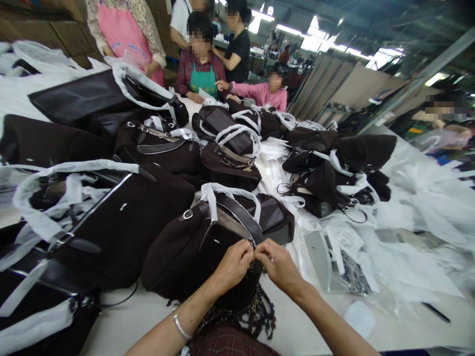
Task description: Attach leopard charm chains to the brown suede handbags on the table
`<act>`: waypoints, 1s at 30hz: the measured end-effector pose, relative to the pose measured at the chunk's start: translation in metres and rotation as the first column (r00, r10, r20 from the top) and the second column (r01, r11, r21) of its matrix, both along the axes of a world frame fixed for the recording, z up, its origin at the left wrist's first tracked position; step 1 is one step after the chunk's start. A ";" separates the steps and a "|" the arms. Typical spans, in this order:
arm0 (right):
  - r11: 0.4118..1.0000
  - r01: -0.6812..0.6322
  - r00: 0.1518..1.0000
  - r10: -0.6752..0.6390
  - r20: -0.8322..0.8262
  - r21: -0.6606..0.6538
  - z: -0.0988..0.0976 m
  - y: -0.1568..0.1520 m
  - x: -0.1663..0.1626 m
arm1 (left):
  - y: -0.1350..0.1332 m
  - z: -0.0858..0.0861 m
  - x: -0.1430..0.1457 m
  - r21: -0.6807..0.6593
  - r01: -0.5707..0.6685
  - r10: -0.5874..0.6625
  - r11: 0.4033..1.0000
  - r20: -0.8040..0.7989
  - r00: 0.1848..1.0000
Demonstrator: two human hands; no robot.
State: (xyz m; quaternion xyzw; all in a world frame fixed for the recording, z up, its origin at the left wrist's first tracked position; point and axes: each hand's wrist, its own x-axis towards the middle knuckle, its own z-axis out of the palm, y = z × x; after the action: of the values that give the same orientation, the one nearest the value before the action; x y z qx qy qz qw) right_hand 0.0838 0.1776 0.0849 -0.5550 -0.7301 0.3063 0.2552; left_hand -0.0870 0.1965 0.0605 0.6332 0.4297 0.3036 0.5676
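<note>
A dark brown handbag (pixel 193 247) lies on the white table in front of me, its handles wrapped in white paper strips. My left hand (pixel 233 264) and my right hand (pixel 276 264) meet at the bag's near end. Both are pinched shut on a small part at the end of the bag's zipper (pixel 254 245). What exactly sits between the fingertips is too small to make out. A silver bangle is on my left wrist.
Several more dark handbags (pixel 122 222) with paper-wrapped handles cover the table (pixel 126 316). Clear plastic bags (pixel 408 237) and a packet (pixel 334 267) lie to the right. Several people (pixel 200 64) stand or sit at the far end.
</note>
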 end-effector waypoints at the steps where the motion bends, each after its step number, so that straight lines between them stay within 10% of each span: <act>1: 1.000 -0.010 1.000 0.010 0.006 0.004 -0.001 0.000 0.000 | -0.001 0.000 0.000 0.001 -0.004 0.004 1.000 0.001 1.000; 11: 0.968 0.160 0.970 -0.190 -0.149 -0.193 -0.016 -0.002 -0.006 | 0.000 -0.012 0.007 -0.116 -0.013 0.012 0.993 -0.002 1.000; 16: 0.809 0.351 0.801 -0.520 -0.296 -0.472 -0.018 -0.010 0.005 | 0.009 0.001 -0.017 0.231 -0.005 0.043 0.973 -0.159 0.986; 22: 0.585 0.592 0.680 -0.731 -0.046 -0.554 -0.052 -0.053 0.060 | -0.007 0.013 -0.109 0.804 -0.263 0.706 0.533 -0.251 0.662; 27: 0.605 0.347 0.676 -0.691 -0.256 -0.716 -0.081 -0.053 0.026 | -0.006 0.008 -0.144 0.552 -0.339 0.641 0.762 -0.567 0.517; 30: 0.641 0.292 0.657 -0.674 -0.338 -0.710 -0.080 -0.038 -0.010 | 0.008 0.013 -0.153 0.251 -0.409 0.459 0.878 -0.687 0.563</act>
State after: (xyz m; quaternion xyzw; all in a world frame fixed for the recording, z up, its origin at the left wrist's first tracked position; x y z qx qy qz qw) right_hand 0.0734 0.1394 0.0053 -0.6684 -0.2927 0.5874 0.3501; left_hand -0.2401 0.2050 0.0738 0.5926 0.7512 0.1693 0.2362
